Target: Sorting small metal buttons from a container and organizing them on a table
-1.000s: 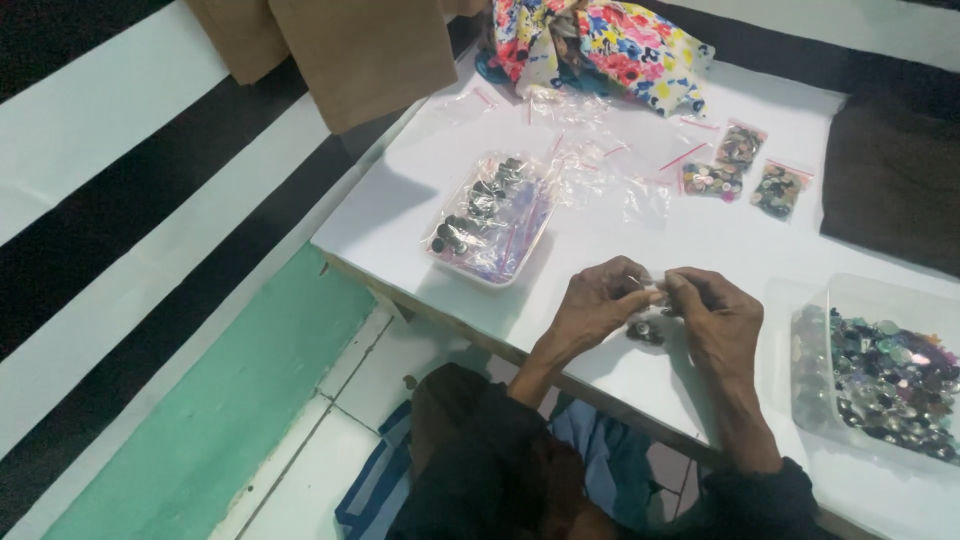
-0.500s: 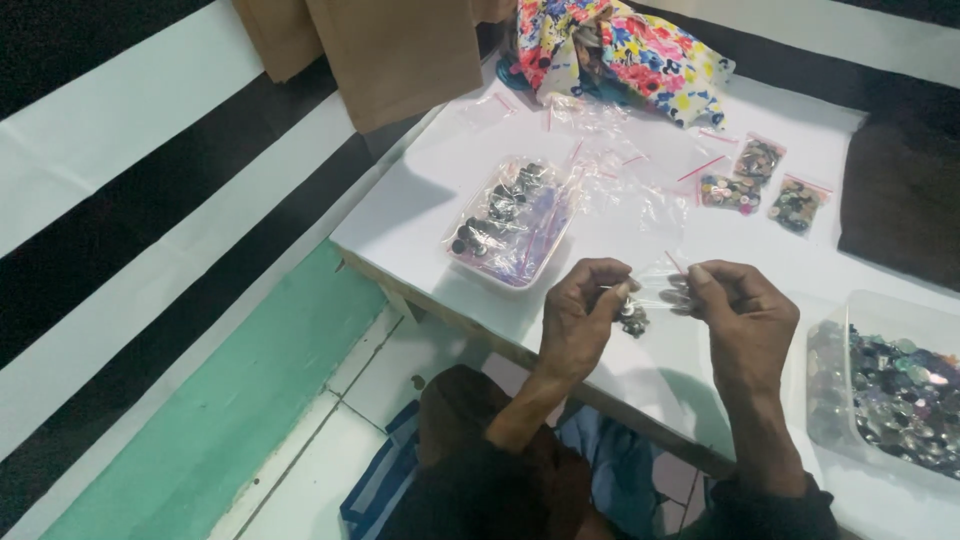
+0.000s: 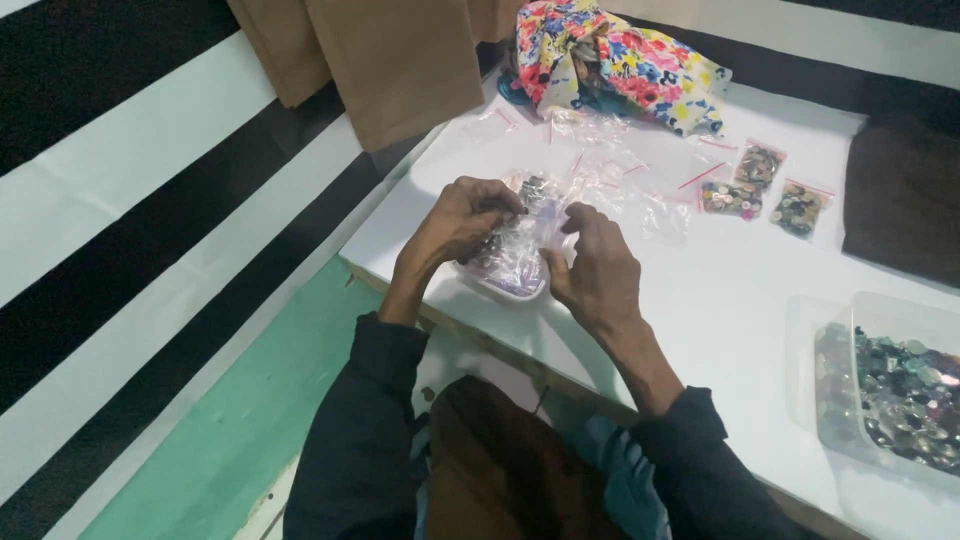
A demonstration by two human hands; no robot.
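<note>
My left hand (image 3: 462, 224) and my right hand (image 3: 597, 268) are close together above a small clear tray (image 3: 515, 287) that holds several little bags of buttons. Between the fingertips of both hands is a small clear plastic bag (image 3: 528, 222) with dark buttons in it. The left hand pinches its left side and the right hand's fingers close on its right edge. The tray sits near the white table's (image 3: 720, 290) left front corner and is mostly hidden by my hands.
A clear box of mixed buttons (image 3: 900, 385) stands at the right front. Three filled button bags (image 3: 760, 190) and a heap of empty clear bags (image 3: 620, 170) lie further back. Behind them are a floral cloth (image 3: 610, 50), a dark brown cloth (image 3: 905, 200) and tan hanging fabric (image 3: 390, 60).
Both hands have moved from the table's front middle to the left, over the tray of bagged buttons, still holding the small bag between them.
</note>
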